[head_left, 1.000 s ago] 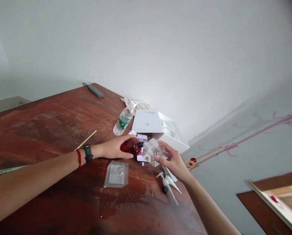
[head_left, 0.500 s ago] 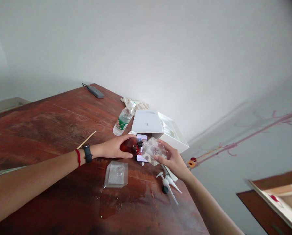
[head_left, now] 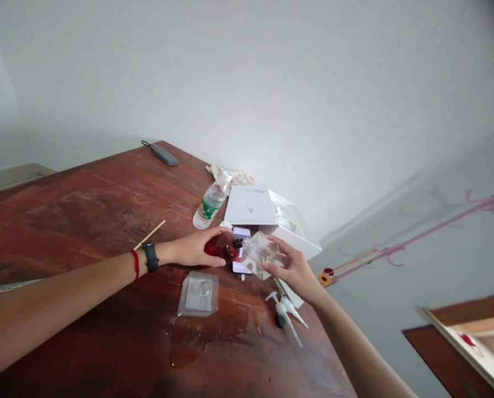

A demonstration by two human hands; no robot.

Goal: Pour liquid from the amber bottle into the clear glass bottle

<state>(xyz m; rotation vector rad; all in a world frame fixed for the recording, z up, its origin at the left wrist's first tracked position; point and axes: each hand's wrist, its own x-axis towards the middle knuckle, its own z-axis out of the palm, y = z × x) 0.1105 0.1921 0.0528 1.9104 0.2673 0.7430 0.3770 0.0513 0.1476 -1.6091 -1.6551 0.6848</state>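
My left hand (head_left: 195, 249) is closed round a bottle of dark red liquid (head_left: 224, 246), tilted with its black neck pointing right. My right hand (head_left: 290, 266) grips a clear faceted plastic container (head_left: 258, 255), its near end meeting the bottle's neck. Whether liquid is flowing between them I cannot make out. Beneath both, a lit phone (head_left: 241, 266) lies on the table. Nearer to me is a clear square plastic tray (head_left: 199, 296). White pump heads (head_left: 286, 314) and a black cap (head_left: 280, 321) lie below my right hand.
A water bottle with a green label (head_left: 210, 205) stands behind my left hand, beside a white box (head_left: 251, 204). A thin wooden stick (head_left: 150, 234), a grey hub (head_left: 164, 155) and a cloth (head_left: 238, 176) lie on the wooden table (head_left: 85, 221). Liquid is spilled (head_left: 184, 348) near the front.
The view has shifted very slightly. Both hands keep their holds on the bottle and the clear container, with no other visible change.
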